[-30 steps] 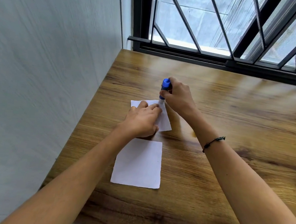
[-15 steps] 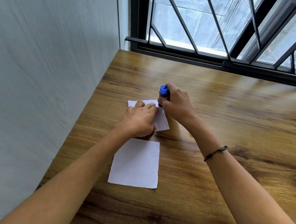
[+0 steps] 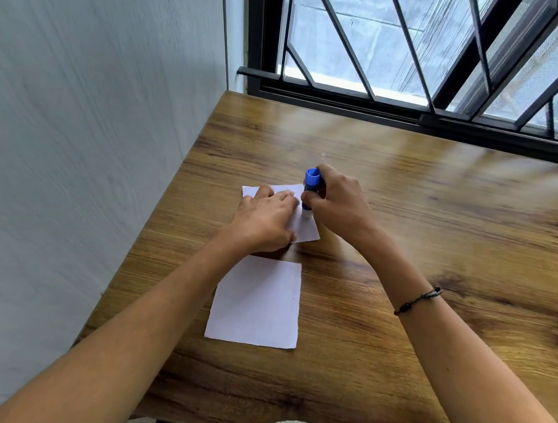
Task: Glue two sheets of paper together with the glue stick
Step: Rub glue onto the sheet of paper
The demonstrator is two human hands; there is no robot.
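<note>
Two white paper sheets lie on the wooden table (image 3: 441, 228). The far sheet (image 3: 305, 229) is partly hidden under my left hand (image 3: 264, 222), which lies flat on it with fingers spread. My right hand (image 3: 338, 205) grips a blue glue stick (image 3: 310, 188), held upright with its whitish tip down on the far sheet's right part. The near sheet (image 3: 256, 302) lies bare and flat just below my left wrist, apart from both hands.
A grey wall (image 3: 70, 155) runs along the table's left edge. A black-framed barred window (image 3: 425, 54) stands behind the table's far edge. The table's near edge is close to my body. A dark cord bracelet (image 3: 418, 300) circles my right wrist.
The glue stick's tip has travelled down the far sheet's right side, from near the top corner towards me. My left hand has kept pressing the sheet.
</note>
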